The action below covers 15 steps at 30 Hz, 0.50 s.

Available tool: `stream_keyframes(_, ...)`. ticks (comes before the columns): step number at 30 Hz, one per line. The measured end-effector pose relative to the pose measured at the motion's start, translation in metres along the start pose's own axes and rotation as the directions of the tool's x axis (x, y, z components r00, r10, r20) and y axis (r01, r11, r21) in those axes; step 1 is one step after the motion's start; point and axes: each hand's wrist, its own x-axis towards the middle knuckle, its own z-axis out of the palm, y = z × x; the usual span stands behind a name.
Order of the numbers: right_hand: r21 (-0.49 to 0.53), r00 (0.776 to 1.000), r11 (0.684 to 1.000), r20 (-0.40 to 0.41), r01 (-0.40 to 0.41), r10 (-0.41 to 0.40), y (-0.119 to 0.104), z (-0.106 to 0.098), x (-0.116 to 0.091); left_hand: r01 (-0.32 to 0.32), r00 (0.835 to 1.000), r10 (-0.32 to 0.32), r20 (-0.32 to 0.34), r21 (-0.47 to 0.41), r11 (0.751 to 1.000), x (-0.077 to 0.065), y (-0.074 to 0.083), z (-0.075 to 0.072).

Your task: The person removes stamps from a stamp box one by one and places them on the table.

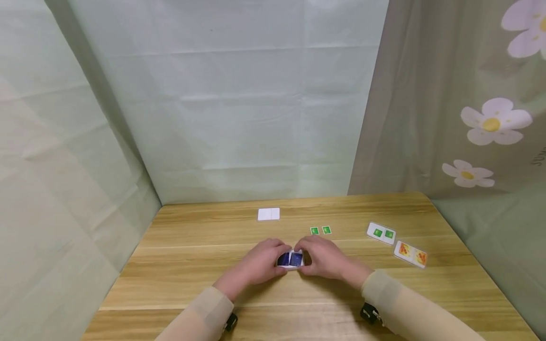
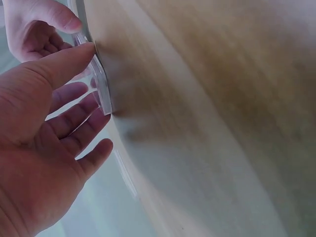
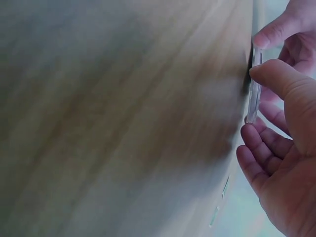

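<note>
The left hand (image 1: 264, 261) and right hand (image 1: 323, 256), fingers partly curled, pinch opposite ends of the case (image 1: 291, 268), which lies between them, on or just above the table (image 1: 179, 279). Best to press evenly, thumbs on the near edge, keeping it level so the blue squares (image 1: 296, 259) don't slip.
</note>
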Motion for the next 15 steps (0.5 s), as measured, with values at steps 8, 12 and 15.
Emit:
stream_keyframes(8, 0.004, 1.000, 1.000, 0.006, -0.007, 0.007, -0.0031, 0.0017, -0.0032, 0.022, 0.999, -0.022, 0.027, -0.015, 1.000, -0.0035, 0.0012, 0.0004)
stream_keyframes(12, 0.017, 1.000, 1.000, 0.008, 0.003, -0.003, -0.0043, 0.0017, -0.0043, 0.007, 1.000, -0.007, 0.012, 0.013, 1.000, -0.0040, 0.0013, 0.0019)
stream_keyframes(15, 0.046, 1.000, 0.999, 0.010, -0.001, 0.001, -0.0046, 0.0015, -0.0065, -0.003, 1.000, 0.003, 0.005, 0.032, 0.999, -0.0046, 0.0011, 0.0029)
